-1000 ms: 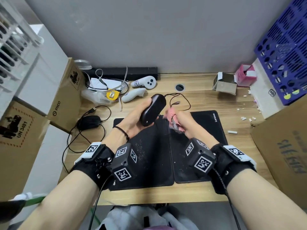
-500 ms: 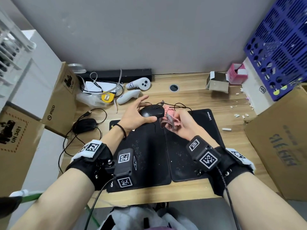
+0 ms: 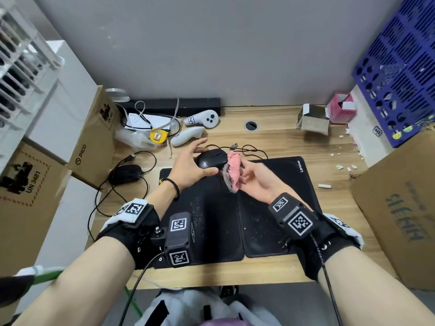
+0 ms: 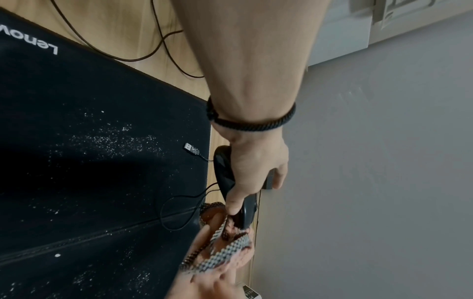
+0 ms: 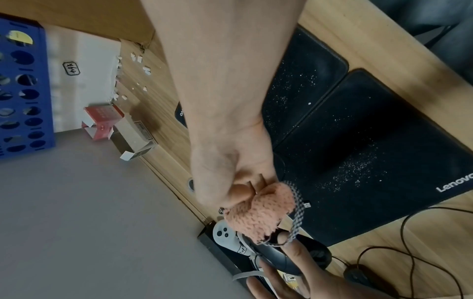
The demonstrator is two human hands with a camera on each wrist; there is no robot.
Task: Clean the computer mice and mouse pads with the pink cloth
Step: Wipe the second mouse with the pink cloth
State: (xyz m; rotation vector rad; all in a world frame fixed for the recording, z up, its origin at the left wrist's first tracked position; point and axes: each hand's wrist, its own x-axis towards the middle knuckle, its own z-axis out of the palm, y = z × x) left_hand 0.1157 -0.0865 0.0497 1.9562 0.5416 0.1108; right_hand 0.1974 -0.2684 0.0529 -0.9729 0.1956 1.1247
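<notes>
Black wired mouse (image 3: 211, 159): held in the left hand (image 3: 188, 168) just above the far edge of the left mouse pad (image 3: 207, 220), thumb and fingers clamped on its sides; top up, long axis roughly left–right. Pink cloth (image 3: 233, 171): bunched, pinched in the right hand (image 3: 256, 182), touching the mouse's right end. Second mouse (image 3: 127, 174): left on the bench (image 3: 282, 142), judged untouched. Both pads, including the Lenovo pad (image 3: 277, 208): white specks remain; wiping judged outstanding.

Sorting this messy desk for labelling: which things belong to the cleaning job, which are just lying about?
Job: held mouse, pink cloth, second mouse, left mouse pad, right mouse pad.

Lying about: white controllers, yellow tape measure, small open box, blue crate.
</notes>
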